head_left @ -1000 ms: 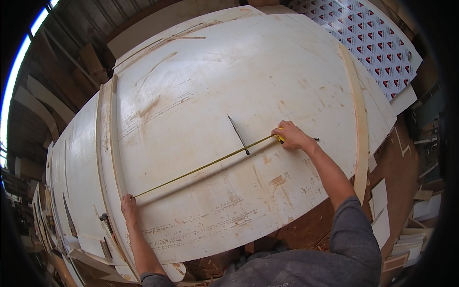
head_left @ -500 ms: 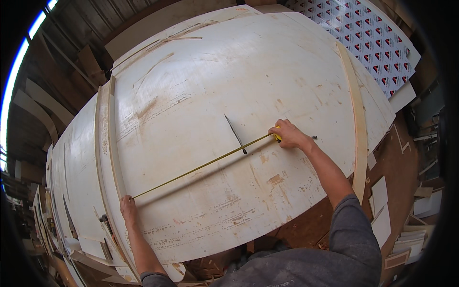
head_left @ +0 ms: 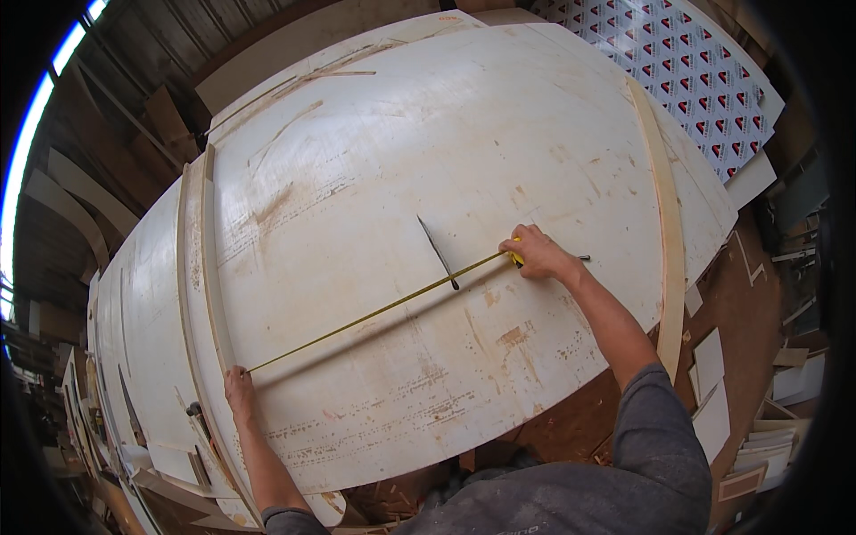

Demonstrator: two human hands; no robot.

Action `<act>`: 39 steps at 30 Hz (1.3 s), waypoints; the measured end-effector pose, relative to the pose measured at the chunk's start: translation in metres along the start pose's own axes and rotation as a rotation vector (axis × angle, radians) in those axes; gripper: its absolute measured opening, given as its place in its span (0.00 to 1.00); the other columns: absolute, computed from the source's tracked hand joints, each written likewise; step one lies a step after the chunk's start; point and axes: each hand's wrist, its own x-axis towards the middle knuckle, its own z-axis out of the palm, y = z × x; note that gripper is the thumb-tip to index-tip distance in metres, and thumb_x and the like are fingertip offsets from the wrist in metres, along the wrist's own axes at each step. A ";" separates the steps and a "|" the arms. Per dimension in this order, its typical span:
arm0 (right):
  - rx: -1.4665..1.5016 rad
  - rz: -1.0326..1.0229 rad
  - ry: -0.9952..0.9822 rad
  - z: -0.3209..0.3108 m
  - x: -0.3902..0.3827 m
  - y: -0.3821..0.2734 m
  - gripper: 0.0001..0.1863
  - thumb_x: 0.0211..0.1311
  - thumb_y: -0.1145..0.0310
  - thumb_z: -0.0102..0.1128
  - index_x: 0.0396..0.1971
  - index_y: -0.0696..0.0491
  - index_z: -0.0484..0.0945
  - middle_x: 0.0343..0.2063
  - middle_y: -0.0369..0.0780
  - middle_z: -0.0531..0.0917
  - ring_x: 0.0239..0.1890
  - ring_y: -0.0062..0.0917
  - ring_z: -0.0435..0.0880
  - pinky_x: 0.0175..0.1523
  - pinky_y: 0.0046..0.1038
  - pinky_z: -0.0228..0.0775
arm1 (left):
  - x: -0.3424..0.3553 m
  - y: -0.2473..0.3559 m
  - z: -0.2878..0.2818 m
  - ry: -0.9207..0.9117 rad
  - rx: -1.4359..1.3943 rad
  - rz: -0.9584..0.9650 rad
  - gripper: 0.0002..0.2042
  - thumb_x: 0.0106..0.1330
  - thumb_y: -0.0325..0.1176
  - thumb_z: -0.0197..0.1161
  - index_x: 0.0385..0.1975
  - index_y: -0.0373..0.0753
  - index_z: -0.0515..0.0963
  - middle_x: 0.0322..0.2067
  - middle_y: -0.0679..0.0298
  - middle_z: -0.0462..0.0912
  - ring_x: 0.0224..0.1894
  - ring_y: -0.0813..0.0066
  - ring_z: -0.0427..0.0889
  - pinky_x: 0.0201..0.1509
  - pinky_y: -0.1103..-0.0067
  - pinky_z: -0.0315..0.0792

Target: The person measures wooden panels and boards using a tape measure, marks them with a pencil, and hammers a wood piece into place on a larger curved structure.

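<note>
A yellow tape measure [head_left: 517, 259] sits in my right hand [head_left: 538, 253], with the fingers wrapped round its case. Its yellow blade [head_left: 374, 312] is pulled out straight across a large white worn board [head_left: 410, 152]. My left hand [head_left: 239, 390] pinches the blade's far end beside a long wooden strip [head_left: 209, 259]. A thin dark pointed tool, knife-like [head_left: 438, 253], lies under the blade, nearer my right hand. Just right of that hand the dark tip of a slim rod [head_left: 584, 259] sticks out; the rest is hidden.
A pale wooden strip [head_left: 662, 214] runs along the board's right side. A sheet with patterned film [head_left: 678, 80] lies at the far right. At the lower left rests a hammer-like tool [head_left: 196, 412]. Offcuts [head_left: 709, 392] cover part of the brown floor.
Almost nothing differs. Both hands hold the stretched tape in nearly the same place, and the view has shifted very slightly.
</note>
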 end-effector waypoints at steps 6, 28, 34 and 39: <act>-0.007 -0.010 0.016 0.002 -0.002 0.002 0.28 0.50 0.76 0.61 0.54 0.42 0.77 0.54 0.41 0.72 0.60 0.38 0.68 0.63 0.36 0.67 | -0.002 0.000 0.001 0.001 -0.015 -0.009 0.05 0.63 0.29 0.61 0.35 0.38 0.77 0.37 0.54 0.78 0.42 0.52 0.78 0.46 0.64 0.72; 0.481 -0.385 -0.171 0.054 -0.128 -0.228 0.43 0.48 0.62 0.71 0.66 0.53 0.64 0.53 0.49 0.75 0.55 0.41 0.73 0.63 0.35 0.65 | -0.167 0.176 -0.120 -0.236 -0.222 0.238 0.10 0.66 0.36 0.60 0.42 0.40 0.80 0.38 0.58 0.82 0.43 0.58 0.79 0.49 0.67 0.73; 0.973 -0.279 -0.327 0.104 -0.181 -0.361 0.39 0.59 0.61 0.66 0.68 0.55 0.60 0.50 0.47 0.75 0.51 0.31 0.76 0.57 0.31 0.70 | -0.258 0.153 -0.156 0.021 -0.840 0.216 0.19 0.67 0.36 0.61 0.56 0.40 0.73 0.55 0.53 0.74 0.58 0.54 0.74 0.62 0.65 0.69; 1.281 -0.264 -0.378 0.135 -0.212 -0.493 0.31 0.70 0.61 0.54 0.69 0.56 0.57 0.51 0.45 0.73 0.50 0.26 0.75 0.55 0.28 0.72 | -0.303 0.060 -0.160 -0.117 -1.206 -0.220 0.26 0.73 0.41 0.55 0.67 0.39 0.60 0.62 0.51 0.67 0.63 0.61 0.69 0.65 0.70 0.65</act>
